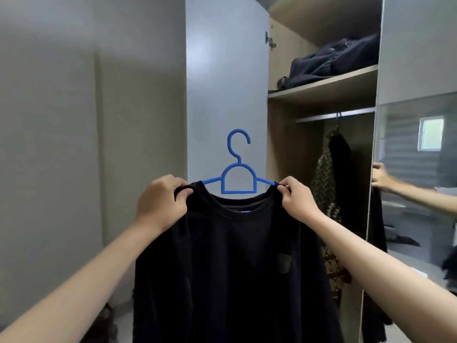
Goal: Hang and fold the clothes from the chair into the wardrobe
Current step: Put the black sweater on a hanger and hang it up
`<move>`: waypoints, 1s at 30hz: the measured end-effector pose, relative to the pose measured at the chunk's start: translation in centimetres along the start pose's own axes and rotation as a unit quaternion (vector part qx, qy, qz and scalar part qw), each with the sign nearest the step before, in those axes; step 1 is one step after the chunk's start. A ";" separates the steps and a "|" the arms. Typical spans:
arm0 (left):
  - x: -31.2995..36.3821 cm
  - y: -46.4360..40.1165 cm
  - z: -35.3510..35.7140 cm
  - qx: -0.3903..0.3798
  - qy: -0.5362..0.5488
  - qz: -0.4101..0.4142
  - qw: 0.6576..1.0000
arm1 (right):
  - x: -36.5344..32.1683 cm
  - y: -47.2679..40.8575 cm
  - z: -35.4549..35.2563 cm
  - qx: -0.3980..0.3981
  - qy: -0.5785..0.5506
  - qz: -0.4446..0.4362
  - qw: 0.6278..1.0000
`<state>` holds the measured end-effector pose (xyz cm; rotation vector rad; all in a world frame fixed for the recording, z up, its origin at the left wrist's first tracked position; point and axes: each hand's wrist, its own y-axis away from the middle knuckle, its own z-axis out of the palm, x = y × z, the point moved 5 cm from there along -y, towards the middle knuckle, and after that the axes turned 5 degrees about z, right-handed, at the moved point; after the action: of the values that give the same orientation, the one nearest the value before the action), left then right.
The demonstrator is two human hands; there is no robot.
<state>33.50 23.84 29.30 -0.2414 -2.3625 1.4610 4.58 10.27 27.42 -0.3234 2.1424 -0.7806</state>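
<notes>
Two bare hands hold up a black shirt on a blue hanger, seen from the person's own head. The left hand is curled tight around the shirt's left shoulder, fabric bunched under the fingers. The right hand pinches the other shoulder where the cloth meets the hanger's arm, thumb and fingers closed on it. The black shirt hangs straight down between the forearms, its round collar facing the viewer and a small dark patch on the chest at the right. The blue hanger sits inside the neck opening, upright, its hook standing free above the collar and touching nothing.

Behind the hook is the wardrobe's open grey door. To the right, the wardrobe interior shows a wooden shelf carrying a dark bag. Below the shelf runs a metal rail, with dark and patterned clothes hanging from it. At the far right, a glossy panel reflects a small window and an outstretched arm.
</notes>
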 end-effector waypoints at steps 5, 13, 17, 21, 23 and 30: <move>1.7 -2.8 4.8 0.021 0.005 0.002 1.000 | 3.5 -4.3 -0.6 0.023 -0.005 0.007 1.000; 1.3 -11.0 12.3 0.033 0.005 0.035 0.999 | 7.9 -13.9 1.9 0.072 -0.033 0.003 0.997; 0.4 -15.8 16.2 0.026 0.023 0.026 0.999 | 9.9 -19.5 2.9 0.105 -0.049 -0.005 0.993; 0.4 -18.4 20.5 0.041 0.066 0.014 0.997 | 12.6 -24.0 2.7 0.150 -0.066 -0.032 0.986; 0.5 -19.3 22.6 0.045 0.093 0.023 0.994 | 14.2 -26.0 2.7 0.168 -0.074 -0.041 0.982; 0.5 -21.8 29.7 -0.005 0.108 0.086 0.990 | 17.8 -32.3 2.5 0.212 -0.124 -0.096 0.965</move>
<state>22.60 -10.53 36.71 -0.5897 -2.2199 1.4188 -5.91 -24.22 35.68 -0.3806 1.6741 -1.2160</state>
